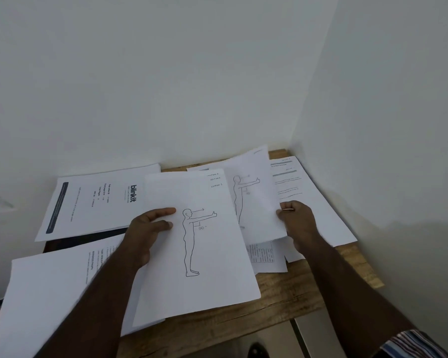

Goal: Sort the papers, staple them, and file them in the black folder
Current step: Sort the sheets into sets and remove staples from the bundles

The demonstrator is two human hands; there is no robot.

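white figure-drawing sheet (204, 244), long axis near-to-far, pinched at left edge by left hand (150, 228); matching second white drawing sheet (254, 202) gripped just right by right hand (295, 220).

We see a wooden table (295, 298) set into a corner of white walls (192, 73). Below its near edge we make out grey floor (269, 339) and a dark shoe (256, 351).
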